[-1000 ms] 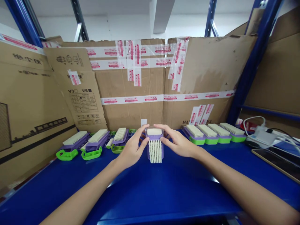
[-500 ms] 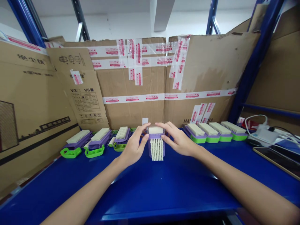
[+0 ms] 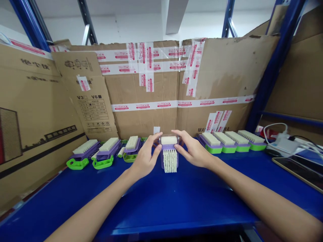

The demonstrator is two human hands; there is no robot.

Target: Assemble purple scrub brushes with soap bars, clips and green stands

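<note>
Between my two hands a purple brush (image 3: 170, 160) with cream bristles points its bristle face toward me. At its top sits a cream roller (image 3: 169, 140) in a clear holder. My left hand (image 3: 147, 156) grips the left side of the brush, thumb low and index finger at the top corner. On the other side my right hand (image 3: 191, 149) has its thumb against the purple frame and its fingers by the clear holder's right end. Behind my left hand lies a purple brush part (image 3: 132, 144) with a green handle piece (image 3: 129, 158).
To the left are more purple brush parts (image 3: 109, 146) with green handle pieces (image 3: 103, 162). Several brushes with green bases (image 3: 214, 149) line the back right. A phone (image 3: 299, 171) and a white charger with cables (image 3: 285, 143) lie far right. Cardboard walls (image 3: 141, 121) enclose the blue table (image 3: 174, 201).
My right index finger has lifted off the middle of the clear holder's top toward its right end, so more of the holder shows. Both hands stay on the brush.
</note>
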